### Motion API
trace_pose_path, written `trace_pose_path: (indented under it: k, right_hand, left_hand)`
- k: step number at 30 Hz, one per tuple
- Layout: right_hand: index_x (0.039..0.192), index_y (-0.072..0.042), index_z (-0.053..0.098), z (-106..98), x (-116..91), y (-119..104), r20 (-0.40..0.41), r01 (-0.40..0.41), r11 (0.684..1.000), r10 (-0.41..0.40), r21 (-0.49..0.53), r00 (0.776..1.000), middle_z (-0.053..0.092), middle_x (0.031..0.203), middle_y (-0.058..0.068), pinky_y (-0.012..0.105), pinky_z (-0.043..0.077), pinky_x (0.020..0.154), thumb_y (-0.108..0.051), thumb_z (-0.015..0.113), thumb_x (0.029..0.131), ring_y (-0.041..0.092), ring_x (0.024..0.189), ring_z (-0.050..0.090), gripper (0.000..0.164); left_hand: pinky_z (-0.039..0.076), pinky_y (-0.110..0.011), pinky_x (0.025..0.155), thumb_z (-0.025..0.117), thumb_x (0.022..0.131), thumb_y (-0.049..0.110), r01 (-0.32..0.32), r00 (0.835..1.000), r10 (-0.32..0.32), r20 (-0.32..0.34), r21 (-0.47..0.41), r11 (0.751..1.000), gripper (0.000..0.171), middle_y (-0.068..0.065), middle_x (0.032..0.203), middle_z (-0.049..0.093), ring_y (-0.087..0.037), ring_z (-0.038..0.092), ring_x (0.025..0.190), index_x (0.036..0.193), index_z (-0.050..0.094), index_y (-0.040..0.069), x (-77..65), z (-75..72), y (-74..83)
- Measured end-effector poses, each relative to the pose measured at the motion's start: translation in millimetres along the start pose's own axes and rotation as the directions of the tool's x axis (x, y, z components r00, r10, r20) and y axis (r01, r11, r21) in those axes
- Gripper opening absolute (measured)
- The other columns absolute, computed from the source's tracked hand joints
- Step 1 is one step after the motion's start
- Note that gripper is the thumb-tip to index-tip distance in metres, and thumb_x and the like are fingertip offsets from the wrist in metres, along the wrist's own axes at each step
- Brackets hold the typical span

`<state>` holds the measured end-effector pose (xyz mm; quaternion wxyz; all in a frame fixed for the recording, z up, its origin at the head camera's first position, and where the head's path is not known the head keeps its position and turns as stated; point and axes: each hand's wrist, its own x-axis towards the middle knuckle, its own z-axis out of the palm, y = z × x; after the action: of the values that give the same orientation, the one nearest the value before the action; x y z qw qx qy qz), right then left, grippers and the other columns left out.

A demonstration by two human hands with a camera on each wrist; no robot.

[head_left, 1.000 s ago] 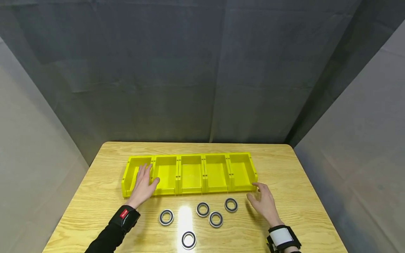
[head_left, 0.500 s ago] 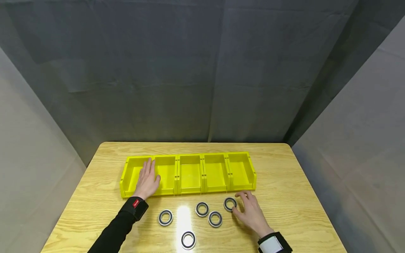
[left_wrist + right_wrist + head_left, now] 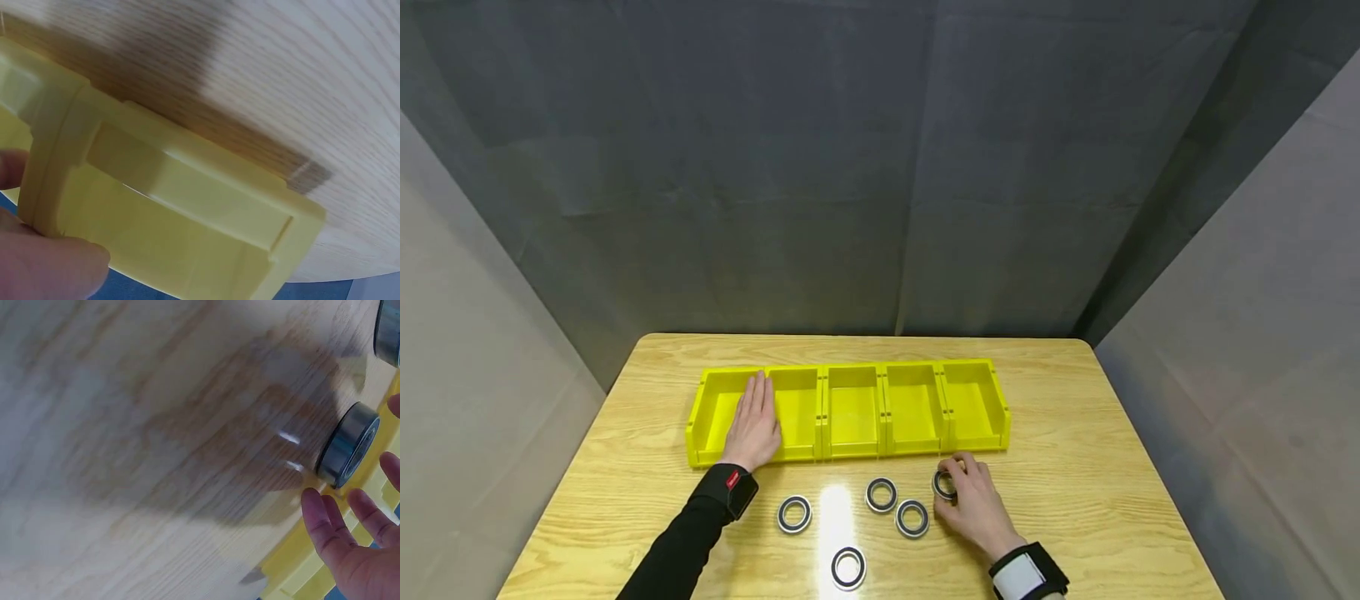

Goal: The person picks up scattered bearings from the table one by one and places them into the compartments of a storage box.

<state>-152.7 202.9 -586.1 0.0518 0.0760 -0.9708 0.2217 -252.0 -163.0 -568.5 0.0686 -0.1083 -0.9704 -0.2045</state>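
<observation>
A row of joined yellow bins stands on the table. My left hand lies over the wall between the two leftmost bins, its fingers straight and together in the head view. In the left wrist view, digits show on both sides of that yellow divider. My right hand is around the rightmost ball bearing, covering part of it. From the right wrist, this bearing lies flat on the table, with spread fingers close beside it; contact is unclear.
More bearings lie on the wooden table: one at the left, a near one, and a middle pair, the upper bearing and the lower bearing. Grey curtains surround the table.
My right hand has moved left from beside the bins' right end to the rightmost bearing. My left hand has shifted slightly right, its fingers drawing together over the divider.
</observation>
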Motion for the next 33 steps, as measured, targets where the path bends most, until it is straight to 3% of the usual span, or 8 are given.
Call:
trace_pose_path:
  k: [11,23,33]
  right_hand:
    - [0.111,-0.013,0.069,8.0,5.9,-4.2,0.049,0.030,0.997,-0.026,-0.069,0.998,0.058,0.118,0.012,0.045,0.056,0.070,-0.011,0.076,0.075,0.035,0.104,0.055,0.037]
    - [0.105,-0.011,0.071,9.2,8.5,-7.1,0.057,0.048,0.995,-0.043,-0.083,0.997,0.059,0.110,0.011,0.045,0.056,0.077,-0.008,0.079,0.073,0.032,0.100,0.054,0.033]
    - [0.104,-0.010,0.073,7.8,6.2,-4.9,0.048,0.087,0.993,-0.083,-0.082,0.995,0.060,0.107,0.011,0.044,0.054,0.081,-0.006,0.079,0.077,0.030,0.098,0.054,0.029]
  left_hand:
    - [0.026,-0.062,0.122,0.054,0.095,0.005,-0.004,1.000,0.005,-0.005,0.041,0.999,0.067,-0.034,0.163,0.018,-0.050,0.020,0.152,0.152,0.024,-0.016,1.1,4.2,-2.9]
    - [0.024,-0.062,0.123,0.054,0.095,0.005,0.007,1.000,-0.008,0.003,0.044,0.999,0.067,-0.033,0.164,0.017,-0.049,0.019,0.152,0.152,0.025,-0.016,2.1,4.0,-2.0]
    - [0.022,-0.065,0.121,0.052,0.093,0.004,-0.040,0.997,0.038,-0.064,-0.026,0.999,0.069,-0.034,0.163,0.020,-0.051,0.020,0.151,0.152,0.024,-0.015,-0.9,4.3,-2.9]
